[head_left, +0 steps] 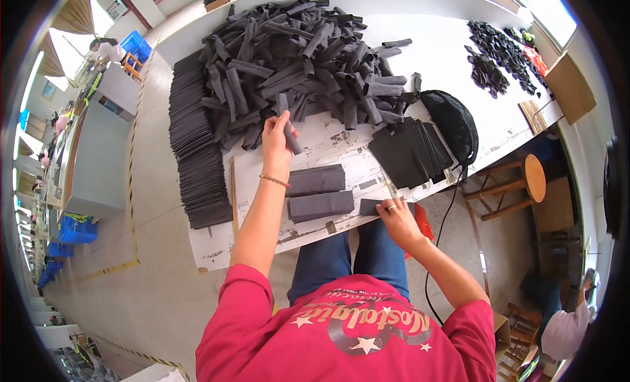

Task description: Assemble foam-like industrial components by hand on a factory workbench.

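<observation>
My left hand (pixel 278 140) is closed around a curled dark grey fabric strip (pixel 292 139), just in front of a big heap of similar curled strips (pixel 289 60). At the table's front edge my right hand (pixel 395 216) has its fingers pressed on a flat dark fabric piece (pixel 369 207). A ring shows on one finger of that hand. Between my hands lie two flat stacks of dark strips, a nearer stack (pixel 321 205) and a farther stack (pixel 317 180).
A long row of flat dark pieces (pixel 197 146) lines the white table's (pixel 341 146) left side. Right of centre are fanned black sheets (pixel 410 152) and a black mesh-covered object (pixel 453 123) with a cable. A wooden stool (pixel 531 178) stands right; small dark pieces (pixel 499 57) lie beyond.
</observation>
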`<state>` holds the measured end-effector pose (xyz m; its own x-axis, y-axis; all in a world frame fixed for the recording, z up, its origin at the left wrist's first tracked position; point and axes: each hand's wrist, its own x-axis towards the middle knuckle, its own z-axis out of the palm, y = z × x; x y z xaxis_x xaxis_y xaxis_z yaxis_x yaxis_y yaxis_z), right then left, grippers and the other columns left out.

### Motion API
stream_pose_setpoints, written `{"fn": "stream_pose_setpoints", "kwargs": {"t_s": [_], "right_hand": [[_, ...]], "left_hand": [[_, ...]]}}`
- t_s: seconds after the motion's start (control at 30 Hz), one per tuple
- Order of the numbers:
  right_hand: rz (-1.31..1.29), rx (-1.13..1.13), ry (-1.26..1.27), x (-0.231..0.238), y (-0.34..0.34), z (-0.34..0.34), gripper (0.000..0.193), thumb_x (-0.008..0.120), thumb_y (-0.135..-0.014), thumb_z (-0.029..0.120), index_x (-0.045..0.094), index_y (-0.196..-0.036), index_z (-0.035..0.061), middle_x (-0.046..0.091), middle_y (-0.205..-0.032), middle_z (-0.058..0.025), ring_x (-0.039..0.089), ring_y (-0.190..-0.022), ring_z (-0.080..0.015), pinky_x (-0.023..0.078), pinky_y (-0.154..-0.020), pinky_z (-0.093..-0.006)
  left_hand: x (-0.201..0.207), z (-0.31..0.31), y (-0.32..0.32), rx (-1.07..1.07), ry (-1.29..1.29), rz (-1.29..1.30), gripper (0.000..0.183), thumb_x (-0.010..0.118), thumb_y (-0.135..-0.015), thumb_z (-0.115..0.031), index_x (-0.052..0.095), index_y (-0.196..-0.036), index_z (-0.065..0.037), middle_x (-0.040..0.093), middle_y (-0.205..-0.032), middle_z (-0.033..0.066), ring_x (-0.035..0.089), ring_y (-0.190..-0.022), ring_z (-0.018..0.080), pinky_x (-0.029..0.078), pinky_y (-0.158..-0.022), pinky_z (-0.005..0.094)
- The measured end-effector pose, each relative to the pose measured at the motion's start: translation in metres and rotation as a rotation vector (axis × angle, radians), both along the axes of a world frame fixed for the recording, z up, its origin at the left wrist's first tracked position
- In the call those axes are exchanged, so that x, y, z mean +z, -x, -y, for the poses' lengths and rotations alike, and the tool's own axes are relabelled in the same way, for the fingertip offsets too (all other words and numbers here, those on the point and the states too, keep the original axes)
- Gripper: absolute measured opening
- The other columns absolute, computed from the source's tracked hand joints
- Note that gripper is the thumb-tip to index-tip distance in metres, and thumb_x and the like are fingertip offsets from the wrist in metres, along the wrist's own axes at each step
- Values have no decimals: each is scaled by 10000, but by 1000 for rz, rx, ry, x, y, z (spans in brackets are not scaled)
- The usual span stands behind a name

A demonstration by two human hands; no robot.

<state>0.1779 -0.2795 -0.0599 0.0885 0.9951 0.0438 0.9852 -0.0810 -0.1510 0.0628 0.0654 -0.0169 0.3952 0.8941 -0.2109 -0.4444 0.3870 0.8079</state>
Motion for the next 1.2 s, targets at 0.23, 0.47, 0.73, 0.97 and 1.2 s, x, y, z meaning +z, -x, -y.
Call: {"fn": "stream_pose_setpoints", "kwargs": {"t_s": [0.23, 0.47, 0.73, 0.97, 1.2], "right_hand": [[-647, -453, -627, 37, -13, -29, 288, 525, -855, -32, 541, -1139, 15, 595, -932, -199, 588, -893, -361, 469, -812, -404], [-610, -375, -516, 64, 22, -50, 377, 766, -789, 152, 470, -976, 12, 524, -869, -168, 532, -806, -352, 441, -732, -403], [-700, -298, -554, 79, 33, -58, 326, 763, -751, 95, 603, -1023, 13, 622, -988, -135, 551, -939, -330, 452, -800, -401], [-539, -285, -578, 84, 41, -55, 428, 779, -728, 71, 676, -1143, 77, 634, -991, -102, 586, -956, -261, 485, -789, -347], [-531, -271, -568, 93, 48, -54, 279, 762, -755, 92, 734, -1033, 100, 585, -959, -58, 542, -842, -233, 437, -763, -347]], "left_hand": [[-18, 9, 28, -98, 188, 222, 135, 560, -931, -103, 565, -1027, -9, 636, -923, 151, 576, -695, 171, 504, -618, 323], [-10, 45, 30, -196, 209, 260, 335, 582, -908, 4, 532, -1239, -17, 625, -1111, 105, 620, -989, 226, 523, -887, 373], [16, 88, 33, -315, 238, 200, 210, 594, -946, -130, 526, -1106, -13, 646, -1099, 157, 643, -1014, 357, 568, -848, 492], [26, 110, 27, -356, 210, 210, 216, 599, -931, -71, 499, -1093, 32, 640, -1062, 184, 675, -918, 356, 603, -786, 452], [23, 113, 22, -268, 199, 112, 233, 642, -903, -60, 535, -1081, 47, 648, -1022, 157, 669, -959, 319, 602, -795, 453]]}}
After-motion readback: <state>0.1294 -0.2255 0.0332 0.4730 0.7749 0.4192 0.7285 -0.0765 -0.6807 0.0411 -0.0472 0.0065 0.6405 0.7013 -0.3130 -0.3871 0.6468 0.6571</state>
